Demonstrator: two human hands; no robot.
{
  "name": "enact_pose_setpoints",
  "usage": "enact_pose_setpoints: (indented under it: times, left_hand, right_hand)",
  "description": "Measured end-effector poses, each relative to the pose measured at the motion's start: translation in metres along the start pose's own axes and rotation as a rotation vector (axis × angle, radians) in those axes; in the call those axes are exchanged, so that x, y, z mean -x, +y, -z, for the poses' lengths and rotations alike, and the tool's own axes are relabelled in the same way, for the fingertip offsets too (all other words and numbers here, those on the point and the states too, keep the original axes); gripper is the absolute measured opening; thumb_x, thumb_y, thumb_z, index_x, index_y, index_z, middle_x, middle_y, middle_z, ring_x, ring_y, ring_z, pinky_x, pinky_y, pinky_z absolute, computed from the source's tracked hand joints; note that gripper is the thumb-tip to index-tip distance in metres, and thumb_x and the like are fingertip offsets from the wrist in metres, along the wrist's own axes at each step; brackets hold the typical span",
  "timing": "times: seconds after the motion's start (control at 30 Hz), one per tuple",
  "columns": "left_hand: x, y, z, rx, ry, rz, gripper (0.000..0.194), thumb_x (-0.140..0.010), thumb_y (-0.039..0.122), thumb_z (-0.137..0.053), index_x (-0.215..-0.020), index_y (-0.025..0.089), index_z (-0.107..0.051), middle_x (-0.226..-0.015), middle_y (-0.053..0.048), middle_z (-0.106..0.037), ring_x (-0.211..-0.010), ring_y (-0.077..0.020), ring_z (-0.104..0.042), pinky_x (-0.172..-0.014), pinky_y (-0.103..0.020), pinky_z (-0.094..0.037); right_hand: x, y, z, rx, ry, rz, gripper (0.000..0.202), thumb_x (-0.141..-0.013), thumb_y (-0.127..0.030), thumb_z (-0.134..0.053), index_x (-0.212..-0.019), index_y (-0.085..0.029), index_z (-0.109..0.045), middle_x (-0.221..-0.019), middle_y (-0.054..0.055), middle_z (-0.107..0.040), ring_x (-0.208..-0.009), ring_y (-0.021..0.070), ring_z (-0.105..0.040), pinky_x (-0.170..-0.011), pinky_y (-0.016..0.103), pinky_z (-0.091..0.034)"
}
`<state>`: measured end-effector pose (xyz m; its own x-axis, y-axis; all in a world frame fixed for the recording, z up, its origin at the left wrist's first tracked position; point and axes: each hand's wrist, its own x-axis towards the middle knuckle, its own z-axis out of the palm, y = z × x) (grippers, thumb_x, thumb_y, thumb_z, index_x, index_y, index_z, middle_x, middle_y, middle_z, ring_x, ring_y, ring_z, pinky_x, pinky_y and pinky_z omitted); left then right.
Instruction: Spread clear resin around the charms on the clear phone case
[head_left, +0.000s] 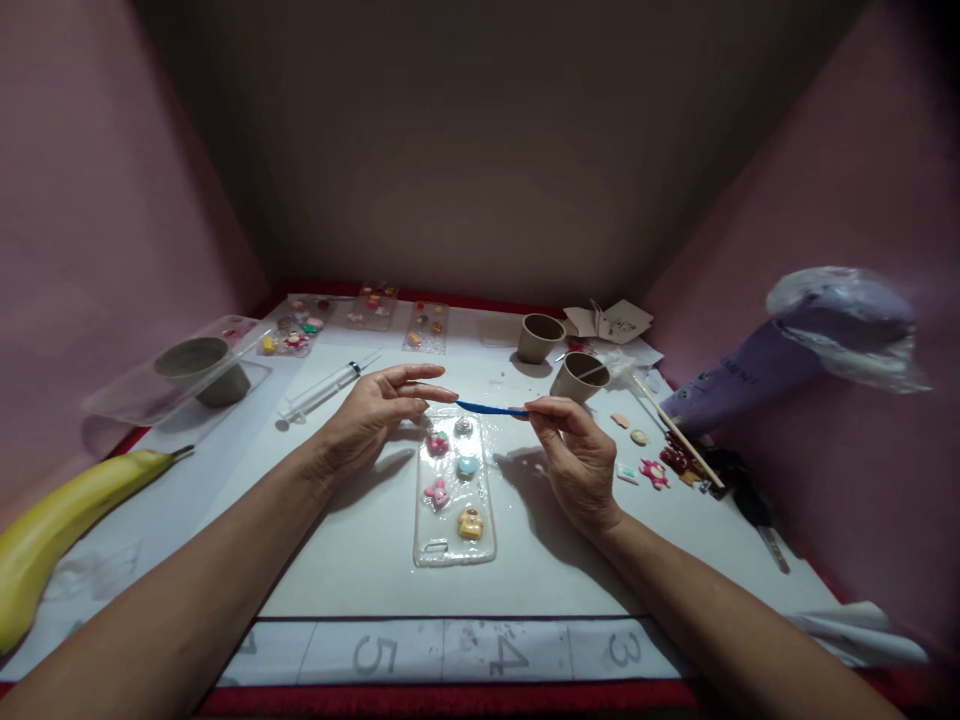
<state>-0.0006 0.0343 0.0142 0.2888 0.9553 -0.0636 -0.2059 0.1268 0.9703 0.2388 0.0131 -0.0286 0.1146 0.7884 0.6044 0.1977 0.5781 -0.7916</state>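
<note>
My right hand (pixel 576 455) pinches one end of a thin blue stick-like plastic tool (pixel 491 408), held level above the table. My left hand (pixel 379 410) has its fingers stretched out, and one fingertip is at the tool's other end; whether it presses on it I cannot tell. Below the tool lies a clear phone case (pixel 442 535) with a glossy wet-looking surface. On it sit several small charms, among them a pink bunny (pixel 436 493), a yellow bear-like charm (pixel 471 523) and a round blue one (pixel 467 467). The case's upper edge is partly hidden by my left hand.
Brown cups (pixel 541 340) stand at the back right, a syringe (pixel 319 392) lies left. More decorated cases (pixel 426 328) line the back. Loose charms (pixel 655 473), a wooden stick (pixel 679 433) and a purple tube (pixel 750 370) are right; a banana (pixel 82 510) lies far left.
</note>
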Motion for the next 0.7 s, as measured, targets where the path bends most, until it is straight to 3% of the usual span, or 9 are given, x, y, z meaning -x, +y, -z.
enact_pose_setpoints:
  times: [0.7]
  left_hand:
    - [-0.0026,-0.0038,0.0018,0.009,-0.021,-0.007,0.052,-0.069,0.011,-0.071,-0.12,0.016,-0.062,-0.105,-0.012,-0.074,-0.078,-0.0158,-0.067,-0.072,-0.03,-0.053]
  right_hand:
    - [0.0007,-0.0011,0.0003,0.0,-0.018,0.014,0.009,-0.088,-0.019,-0.064,-0.092,-0.023,-0.07,-0.091,0.003,-0.065,-0.088,0.0164,-0.063,-0.079,0.033,-0.052]
